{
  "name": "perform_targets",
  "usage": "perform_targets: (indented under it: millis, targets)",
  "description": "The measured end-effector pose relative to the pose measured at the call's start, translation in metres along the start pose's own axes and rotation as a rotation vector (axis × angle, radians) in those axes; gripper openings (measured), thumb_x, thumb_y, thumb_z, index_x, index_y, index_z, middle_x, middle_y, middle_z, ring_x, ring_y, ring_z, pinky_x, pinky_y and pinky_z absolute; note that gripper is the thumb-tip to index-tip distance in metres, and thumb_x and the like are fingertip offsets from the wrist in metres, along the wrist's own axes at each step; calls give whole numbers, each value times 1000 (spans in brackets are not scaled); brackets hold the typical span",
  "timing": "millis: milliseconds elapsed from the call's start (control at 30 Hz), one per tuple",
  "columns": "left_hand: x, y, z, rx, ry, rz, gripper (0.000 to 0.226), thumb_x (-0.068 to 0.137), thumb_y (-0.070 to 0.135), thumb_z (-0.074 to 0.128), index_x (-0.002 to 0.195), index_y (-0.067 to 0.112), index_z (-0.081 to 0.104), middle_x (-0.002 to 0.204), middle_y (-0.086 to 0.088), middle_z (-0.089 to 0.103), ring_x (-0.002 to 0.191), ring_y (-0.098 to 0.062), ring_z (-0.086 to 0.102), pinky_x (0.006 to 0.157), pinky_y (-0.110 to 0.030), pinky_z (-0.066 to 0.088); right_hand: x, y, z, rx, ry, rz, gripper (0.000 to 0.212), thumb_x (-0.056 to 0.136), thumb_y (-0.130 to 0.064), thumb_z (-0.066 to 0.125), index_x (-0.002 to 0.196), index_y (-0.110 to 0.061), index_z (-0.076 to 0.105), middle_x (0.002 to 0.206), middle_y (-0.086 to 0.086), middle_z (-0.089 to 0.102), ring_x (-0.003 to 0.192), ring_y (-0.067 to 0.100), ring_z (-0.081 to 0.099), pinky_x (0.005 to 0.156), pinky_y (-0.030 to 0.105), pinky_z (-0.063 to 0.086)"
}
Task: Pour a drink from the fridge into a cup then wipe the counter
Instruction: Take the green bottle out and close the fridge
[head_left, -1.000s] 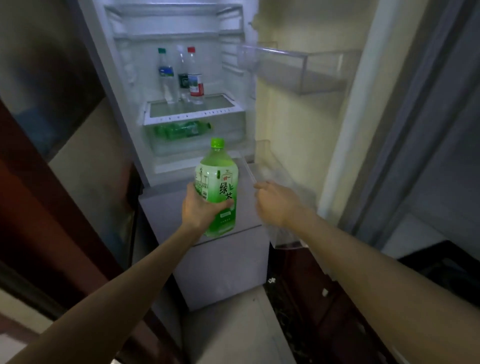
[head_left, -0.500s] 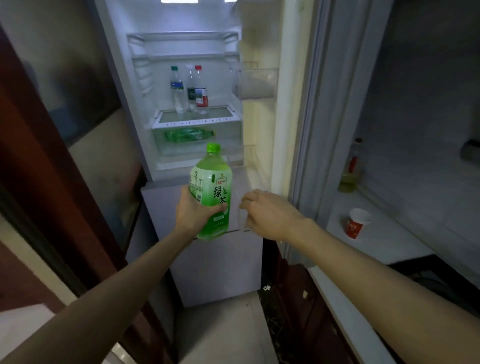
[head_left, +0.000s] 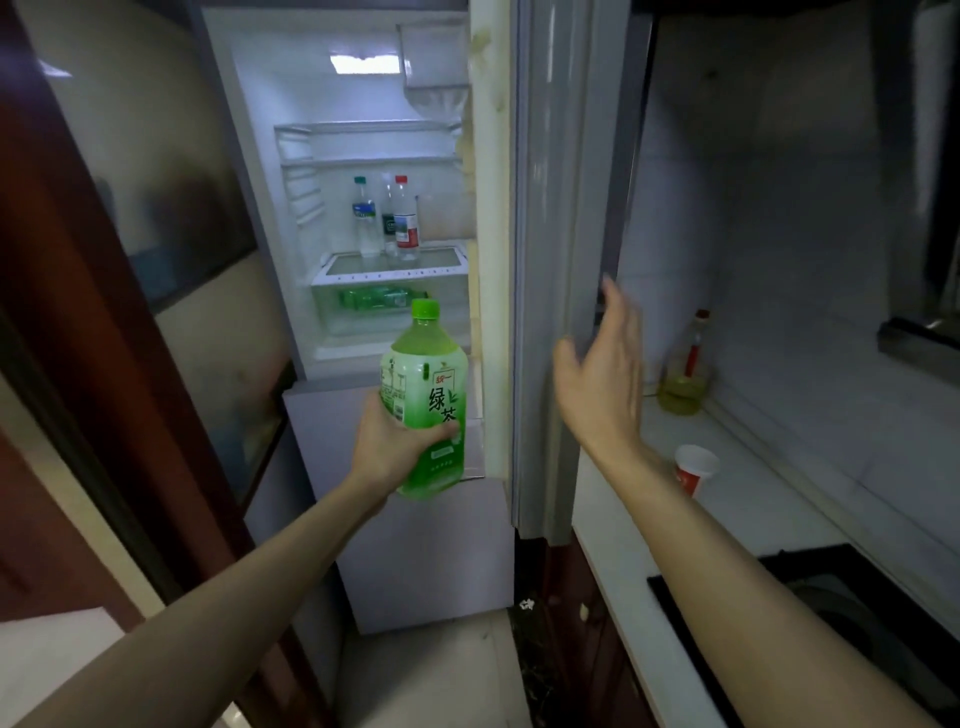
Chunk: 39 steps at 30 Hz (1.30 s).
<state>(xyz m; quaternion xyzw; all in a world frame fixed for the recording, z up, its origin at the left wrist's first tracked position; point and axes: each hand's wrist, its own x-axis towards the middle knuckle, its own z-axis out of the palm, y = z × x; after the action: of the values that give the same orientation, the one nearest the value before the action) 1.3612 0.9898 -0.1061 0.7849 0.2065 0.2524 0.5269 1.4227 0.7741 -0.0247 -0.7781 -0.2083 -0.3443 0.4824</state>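
Here, the left arm reaches forward from the lower left. The left hand (head_left: 387, 452) grips a green tea bottle (head_left: 428, 395) around its lower half, with the thumb across the front label and the other fingers hidden behind it. The bottle is upright, with a bright green cap and a green and white label with large characters; the hand covers part of its left side. Above and beyond this hand the fridge (head_left: 270, 218) is open and lit. Three small bottles (head_left: 387, 218) stand on a shelf, and one green bottle (head_left: 379, 299) lies in the drawer under them, blurred through the plastic. Just right of the held bottle is the grey edge of the fridge door (head_left: 550, 260). The right hand (head_left: 602, 384) is raised beside that edge, with fingers straight and holding nothing; whether the fingertips touch the door I cannot tell. Below and right of this hand a red and white cup (head_left: 696, 467) stands on the white counter (head_left: 769, 509). Beyond the hand, a bottle of yellow liquid (head_left: 683, 374) stands near the wall. A dark hob (head_left: 857, 623) is cut off at the lower right.
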Motion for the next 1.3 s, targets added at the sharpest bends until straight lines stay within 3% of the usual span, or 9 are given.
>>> perform_targets:
  millis: [133,233,300,500,633,700,900,1167,1300]
  targets:
    - [-10,4,2,-22,0,5,88,43,49,95,116,17,58,105,4,73,94,-14,72,80,-42,62,-7,7,8,-8,-68,14,66,93,-12,54,151,-14,23,143,7,38,131,18,39,98,20,31]
    - [-16,-1,0,-68,40,-17,80,51,33,95,117,16,54,106,2,72,96,-17,71,83,-41,60,-9,3,14,24,-54,-15,62,95,-13,55,150,-15,26,141,6,39,129,17,41,97,19,31]
    - [-16,-6,-5,-85,63,-35,82,50,35,95,118,17,54,106,2,72,96,-17,71,82,-41,60,-11,0,21,41,-48,-43,61,95,-16,56,149,-16,28,140,6,40,128,17,43,96,21,35]
    - [-14,-13,-32,-54,167,-50,74,59,23,95,117,12,50,104,4,68,93,-10,67,66,-18,50,-17,-17,52,91,-78,-124,59,92,-22,63,145,-18,35,133,3,43,116,1,38,84,1,32]
    - [-5,-24,-60,-58,238,-54,75,56,25,96,116,14,51,103,5,69,95,-13,69,76,-29,58,-21,-35,83,156,-124,-167,60,89,-22,66,141,-17,37,129,5,42,119,16,46,95,27,44]
    - [0,-30,-75,-57,268,-59,78,55,27,96,117,15,51,106,4,70,97,-14,69,83,-37,59,-24,-46,101,156,-148,-195,60,88,-22,68,140,-16,38,129,5,41,118,18,47,91,29,46]
    - [18,-45,-125,-22,338,-79,81,58,25,96,121,14,47,108,4,66,100,-16,66,87,-36,56,-21,-79,158,75,-173,-309,65,82,-24,73,136,-12,40,127,10,44,112,25,51,88,42,50]
    - [59,-70,-181,-5,356,-91,84,57,27,95,123,14,45,112,1,64,103,-18,64,89,-38,56,-12,-116,238,6,-162,-353,83,78,-39,76,142,-11,32,136,13,39,123,29,46,95,43,49]
    - [78,-84,-193,-50,354,-109,80,58,25,95,120,17,44,109,3,64,101,-17,65,87,-36,56,-5,-129,277,-88,-157,-426,81,80,-43,72,143,-10,34,139,13,40,126,27,42,95,41,47]
